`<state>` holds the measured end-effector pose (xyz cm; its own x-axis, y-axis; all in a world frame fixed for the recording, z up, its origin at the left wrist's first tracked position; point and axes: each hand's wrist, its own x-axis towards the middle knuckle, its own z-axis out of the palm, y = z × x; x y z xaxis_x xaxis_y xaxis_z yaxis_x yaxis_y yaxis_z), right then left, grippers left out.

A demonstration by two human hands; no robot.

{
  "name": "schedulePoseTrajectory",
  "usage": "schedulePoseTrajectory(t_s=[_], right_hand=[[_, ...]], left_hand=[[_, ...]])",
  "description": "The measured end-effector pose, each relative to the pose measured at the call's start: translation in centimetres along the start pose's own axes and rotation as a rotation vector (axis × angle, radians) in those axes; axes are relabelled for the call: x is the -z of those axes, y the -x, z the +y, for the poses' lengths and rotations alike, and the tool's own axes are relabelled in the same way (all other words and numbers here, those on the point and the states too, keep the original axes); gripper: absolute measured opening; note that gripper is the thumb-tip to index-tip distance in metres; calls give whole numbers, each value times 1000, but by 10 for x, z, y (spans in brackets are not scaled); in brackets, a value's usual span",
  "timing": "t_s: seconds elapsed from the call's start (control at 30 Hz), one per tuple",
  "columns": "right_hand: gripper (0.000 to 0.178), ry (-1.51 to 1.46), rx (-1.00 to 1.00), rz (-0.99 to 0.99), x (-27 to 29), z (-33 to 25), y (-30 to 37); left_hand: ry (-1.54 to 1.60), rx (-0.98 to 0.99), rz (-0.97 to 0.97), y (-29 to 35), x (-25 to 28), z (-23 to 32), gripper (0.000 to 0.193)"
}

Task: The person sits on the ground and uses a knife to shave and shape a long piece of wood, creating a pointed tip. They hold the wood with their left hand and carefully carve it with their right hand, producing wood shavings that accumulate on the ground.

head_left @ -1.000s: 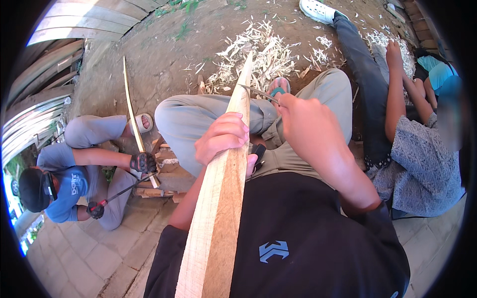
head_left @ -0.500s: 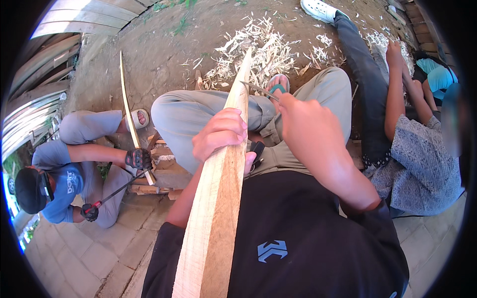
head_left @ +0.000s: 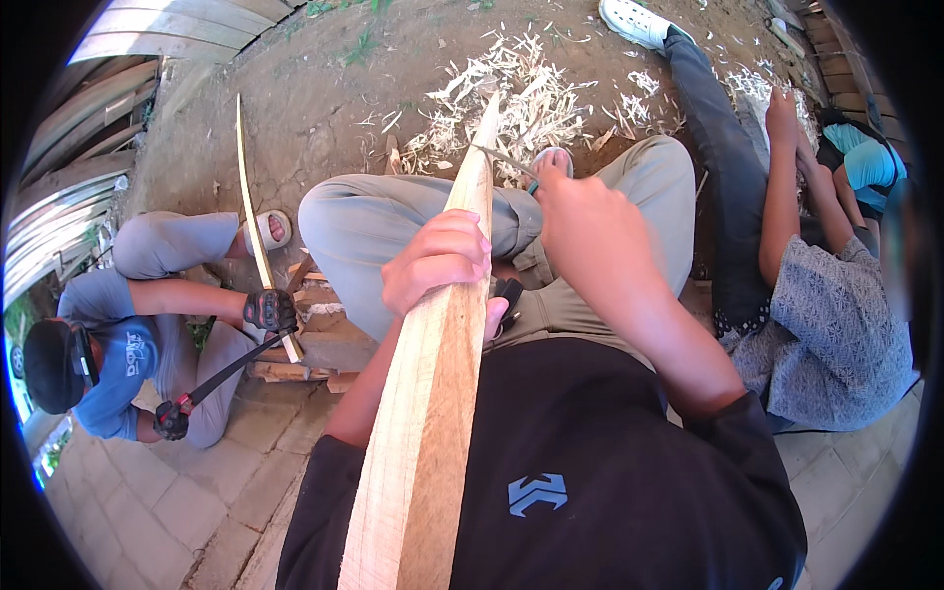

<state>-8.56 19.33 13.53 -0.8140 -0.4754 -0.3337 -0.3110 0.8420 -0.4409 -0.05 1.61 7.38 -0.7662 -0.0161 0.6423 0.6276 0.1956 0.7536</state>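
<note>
Left hand [head_left: 440, 265]: fingers curled and clamped round the long wooden stave [head_left: 433, 393], gripping it about midway, knuckles uppermost. The stave runs from the lower edge of the view, across the person's lap, to a tapered tip that rests near the pile of pale wood shavings [head_left: 511, 98] on the bare earth.

Right hand [head_left: 585, 231]: closed, back toward the camera, just right of the stave's upper part. A thin grey blade [head_left: 506, 160] reaches from it to touch the stave's right edge; the handle is hidden under the hand, so the kind of tool is uncertain, probably a knife.

Legs in grey trousers [head_left: 393, 221] are folded beneath the stave, a sandalled foot [head_left: 553, 162] lying close beyond the blade.

Hazard: the cutting edge works close to the foot and knee. A slip off hard grain, or a loosened grip of the left hand letting the stave roll, could carry the blade into the leg or foot.

Left of the view: a seated person in a blue shirt [head_left: 108, 354], gloved, holds a slender curved strip of wood [head_left: 254, 226] against a stack of wooden blocks [head_left: 315, 339], with a dark tool in the other glove. Right of the view: another seated person in a patterned grey top [head_left: 836, 324], leg in dark trousers stretched out. Paving slabs [head_left: 177, 492] cover the near ground.
</note>
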Motion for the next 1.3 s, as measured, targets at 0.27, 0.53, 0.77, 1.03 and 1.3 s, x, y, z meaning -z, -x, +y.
schedulePoseTrajectory(t_s=[0.27, 0.53, 0.77, 1.03, 1.3], right_hand=[[17, -21, 2, 72, -26, 12, -20], [17, 10, 22, 105, -36, 19, -26], [17, 33, 32, 129, -42, 19, -39], [15, 29, -31, 51, -48, 20, -40], [13, 79, -11, 62, -64, 36, -59]], left_hand=[[-8, -6, 10, -2, -3, -3, 40], [3, 9, 20, 0, -4, 1, 39], [-19, -5, 10, -2, -5, -1, 40], [-20, 12, 2, 0, -4, 1, 39], [-27, 7, 2, -1, -3, -1, 41]])
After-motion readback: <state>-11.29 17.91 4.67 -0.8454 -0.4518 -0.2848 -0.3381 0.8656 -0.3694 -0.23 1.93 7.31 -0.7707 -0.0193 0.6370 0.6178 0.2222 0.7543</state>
